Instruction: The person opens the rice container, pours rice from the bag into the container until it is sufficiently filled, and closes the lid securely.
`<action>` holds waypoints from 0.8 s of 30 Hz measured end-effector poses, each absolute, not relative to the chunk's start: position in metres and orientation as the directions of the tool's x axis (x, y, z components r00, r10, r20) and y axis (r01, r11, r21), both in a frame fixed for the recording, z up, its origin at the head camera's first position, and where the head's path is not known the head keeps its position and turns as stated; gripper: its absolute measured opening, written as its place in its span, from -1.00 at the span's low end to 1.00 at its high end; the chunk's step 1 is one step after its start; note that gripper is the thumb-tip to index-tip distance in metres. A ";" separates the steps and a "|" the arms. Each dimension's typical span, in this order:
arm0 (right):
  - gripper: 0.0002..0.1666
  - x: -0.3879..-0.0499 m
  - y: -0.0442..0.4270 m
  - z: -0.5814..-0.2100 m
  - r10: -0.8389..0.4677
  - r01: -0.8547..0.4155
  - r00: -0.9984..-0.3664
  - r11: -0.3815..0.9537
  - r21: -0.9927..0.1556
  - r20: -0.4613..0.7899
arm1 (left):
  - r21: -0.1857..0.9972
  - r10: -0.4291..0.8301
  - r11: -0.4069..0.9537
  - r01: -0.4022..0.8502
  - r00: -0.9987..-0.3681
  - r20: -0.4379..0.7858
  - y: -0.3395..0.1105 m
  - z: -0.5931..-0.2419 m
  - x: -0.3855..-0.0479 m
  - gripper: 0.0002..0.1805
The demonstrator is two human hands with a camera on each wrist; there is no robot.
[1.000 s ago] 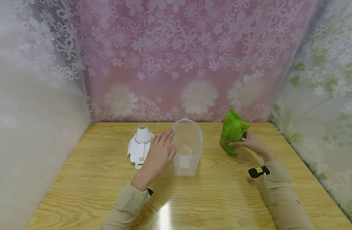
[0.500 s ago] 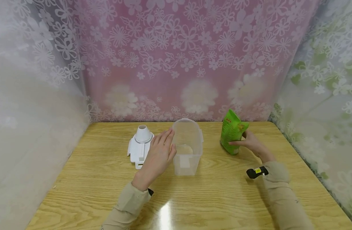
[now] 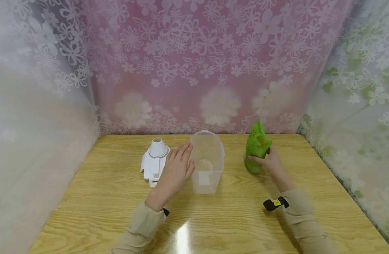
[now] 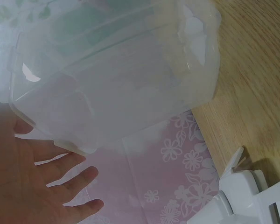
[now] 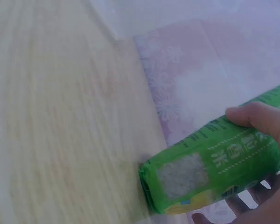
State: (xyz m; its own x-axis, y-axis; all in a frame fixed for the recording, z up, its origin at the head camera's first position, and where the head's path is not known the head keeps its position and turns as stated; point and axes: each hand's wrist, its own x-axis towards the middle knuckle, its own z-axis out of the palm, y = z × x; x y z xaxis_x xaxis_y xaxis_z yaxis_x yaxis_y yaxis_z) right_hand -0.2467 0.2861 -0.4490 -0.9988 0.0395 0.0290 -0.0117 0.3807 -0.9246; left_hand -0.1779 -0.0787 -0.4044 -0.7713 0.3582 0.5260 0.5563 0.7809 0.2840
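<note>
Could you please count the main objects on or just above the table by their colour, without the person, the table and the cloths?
Green: 1 (the bag in the right hand)
Clear: 1 (the plastic container)
White: 1 (the lid, partly behind the left hand)
Total: 3

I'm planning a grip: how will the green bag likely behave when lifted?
The green bag may crumple near its loose, peaked top. What look like pale grains inside suggest it's fairly heavy, and they could shift.
</note>
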 end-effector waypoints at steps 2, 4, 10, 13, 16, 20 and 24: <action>0.21 -0.245 0.283 -0.449 0.052 -0.016 -0.998 0.383 -0.924 0.038 | 0.289 0.357 0.782 0.553 -0.776 0.520 -0.079 -0.404 -0.178 -0.45; 0.21 -0.244 0.283 -0.449 0.053 -0.021 -0.998 0.400 -0.916 0.046 | 0.295 0.355 0.783 0.548 -0.783 0.511 -0.079 -0.404 -0.178 -0.45; 0.23 -0.247 0.295 -0.449 -0.052 -0.063 -0.998 0.463 -0.884 0.044 | 0.298 0.359 0.780 0.551 -0.782 0.509 -0.079 -0.405 -0.178 -0.45; 0.26 -0.253 0.308 -0.452 -0.176 -0.101 -0.984 0.479 -0.872 0.017 | 0.293 0.359 0.780 0.553 -0.779 0.515 -0.079 -0.405 -0.178 -0.45; 0.25 -0.257 0.319 -0.455 -0.260 -0.113 -0.965 0.485 -0.867 -0.019 | 0.292 0.360 0.780 0.554 -0.778 0.516 -0.078 -0.404 -0.178 -0.45; 0.26 -0.261 0.323 -0.459 -0.262 -0.089 -0.964 0.471 -0.878 -0.043 | 0.292 0.358 0.780 0.554 -0.777 0.518 -0.078 -0.404 -0.178 -0.45; 0.32 -0.261 0.315 -0.462 -0.186 -0.056 -0.982 0.476 -0.877 -0.039 | 0.296 0.356 0.780 0.551 -0.780 0.515 -0.078 -0.404 -0.178 -0.45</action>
